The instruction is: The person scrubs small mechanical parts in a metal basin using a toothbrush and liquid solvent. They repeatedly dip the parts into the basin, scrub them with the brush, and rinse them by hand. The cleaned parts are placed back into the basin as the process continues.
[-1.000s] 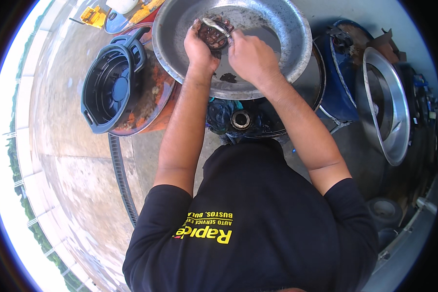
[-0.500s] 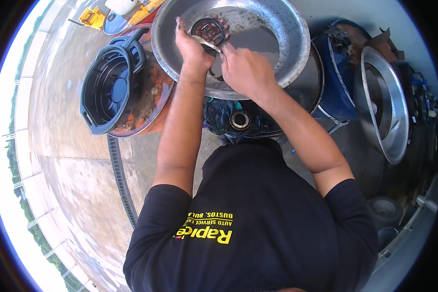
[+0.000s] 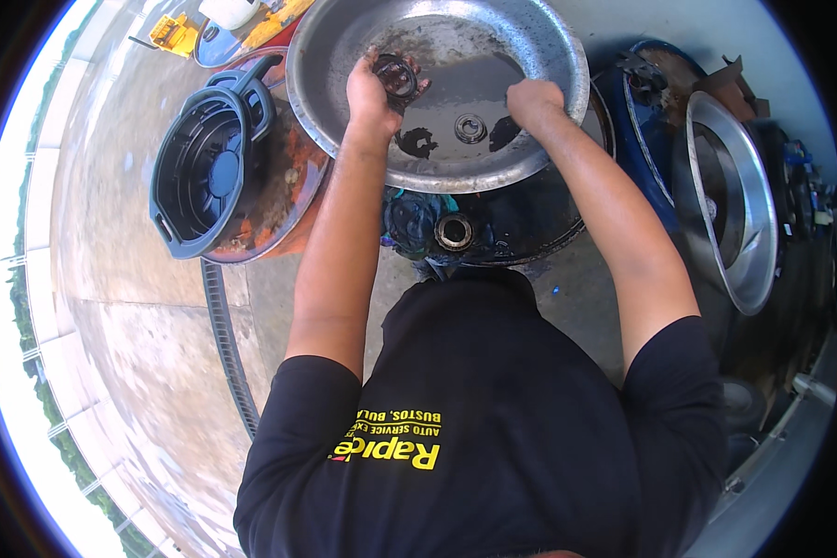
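Note:
A wide grey metal basin (image 3: 456, 177) with dark, shallow liquid lies under both hands. My left hand (image 3: 372, 98), its fingers stained dark, is palm up over the left part of the basin. It holds a round dark ring-shaped part (image 3: 395, 74), with fingers curled behind it. My right hand (image 3: 535, 100) is closed in the basin's right side; what it grips is hidden beneath it. A small round metal ring part (image 3: 470, 128) lies in the liquid between the hands. Left of it is a dark irregular patch (image 3: 417, 142), whether object or reflection I cannot tell.
A black drain pan (image 3: 172, 205) rests on a rusty orange drum (image 3: 284, 223) at left. Below the basin are dark blue rags (image 3: 411, 219) and a round metal opening (image 3: 454, 232) on a drum top. A blue drum (image 3: 642, 139) and tilted metal basin (image 3: 758, 223) stand at right.
My right hand has moved from beside my left hand to the basin's right side, uncovering the metal ring part. A pale strip between the hands is out of sight. My left hand keeps the ring-shaped part.

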`<state>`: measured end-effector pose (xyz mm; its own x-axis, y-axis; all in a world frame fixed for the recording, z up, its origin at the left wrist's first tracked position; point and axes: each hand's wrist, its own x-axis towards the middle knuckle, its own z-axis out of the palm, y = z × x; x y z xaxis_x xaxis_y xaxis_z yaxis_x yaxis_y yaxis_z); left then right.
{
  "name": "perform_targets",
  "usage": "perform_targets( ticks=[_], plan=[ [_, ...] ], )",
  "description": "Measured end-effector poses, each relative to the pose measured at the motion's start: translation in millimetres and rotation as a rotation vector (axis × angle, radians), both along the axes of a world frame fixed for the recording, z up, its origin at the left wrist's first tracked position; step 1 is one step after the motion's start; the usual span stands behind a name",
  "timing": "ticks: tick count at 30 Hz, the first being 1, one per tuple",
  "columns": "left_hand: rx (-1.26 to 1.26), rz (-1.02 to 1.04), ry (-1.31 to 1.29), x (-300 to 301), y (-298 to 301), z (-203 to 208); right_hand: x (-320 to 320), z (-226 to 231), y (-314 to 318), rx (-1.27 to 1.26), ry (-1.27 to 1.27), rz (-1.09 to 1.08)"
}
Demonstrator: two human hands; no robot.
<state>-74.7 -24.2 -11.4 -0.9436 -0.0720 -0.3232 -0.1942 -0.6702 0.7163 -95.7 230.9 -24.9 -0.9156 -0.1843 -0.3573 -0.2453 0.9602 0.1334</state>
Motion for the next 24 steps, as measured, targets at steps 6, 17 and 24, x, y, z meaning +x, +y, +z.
perform_targets(
  ticks=[6,17,24],
  plan=[
    [0.127,-0.034,-0.047,-5,-4,-20,19,27,-25,-0.512,-0.044,-0.081],
    [0.182,-0.059,0.046,-3,17,-15,77,58,-88,-0.810,0.235,-0.098],
    [0.113,-0.087,0.071,6,19,4,85,61,-95,-0.787,0.264,0.013]
  ],
)
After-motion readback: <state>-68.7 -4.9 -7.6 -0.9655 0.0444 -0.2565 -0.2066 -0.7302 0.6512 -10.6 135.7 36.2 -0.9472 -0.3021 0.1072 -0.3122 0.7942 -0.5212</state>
